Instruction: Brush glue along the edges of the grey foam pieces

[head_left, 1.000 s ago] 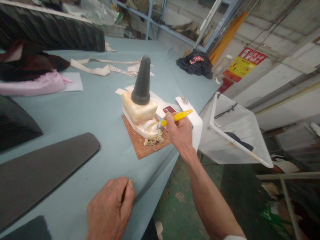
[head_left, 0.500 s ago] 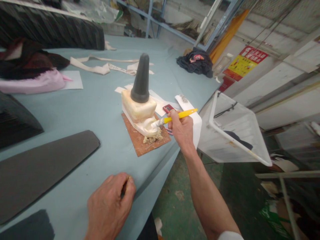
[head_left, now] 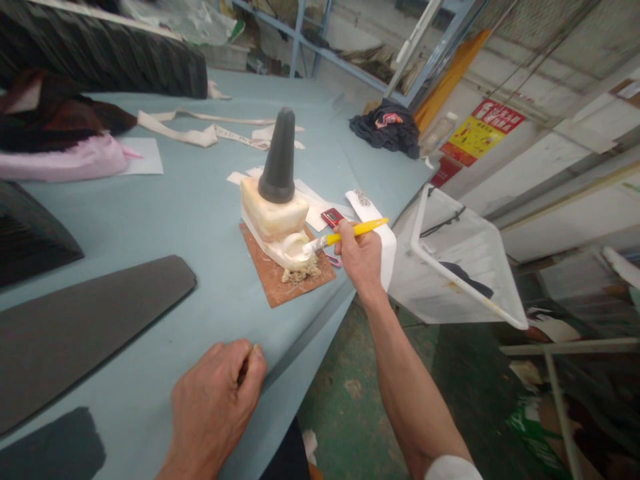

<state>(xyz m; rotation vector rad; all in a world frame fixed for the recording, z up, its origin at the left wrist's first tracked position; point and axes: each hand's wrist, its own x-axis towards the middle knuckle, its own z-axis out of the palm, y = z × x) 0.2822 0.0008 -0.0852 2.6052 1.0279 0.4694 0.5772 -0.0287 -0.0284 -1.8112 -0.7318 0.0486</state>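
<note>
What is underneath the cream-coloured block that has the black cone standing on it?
A flat brown rectangular board sticks out beneath the cream-coloured block, with crumbly tan bits on it. The part directly underneath is covered, so anything else there cannot be seen.

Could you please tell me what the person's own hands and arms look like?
Both the left hand and the right hand are bare, without gloves. The right forearm is bare up to a white sleeve; no left sleeve shows. No watch shows.

On the counter (head_left: pixel 210 200), a container (head_left: pixel 273 217) is set upon a board (head_left: pixel 270 287); a panel (head_left: pixel 100 327) is laid to their left.
</note>
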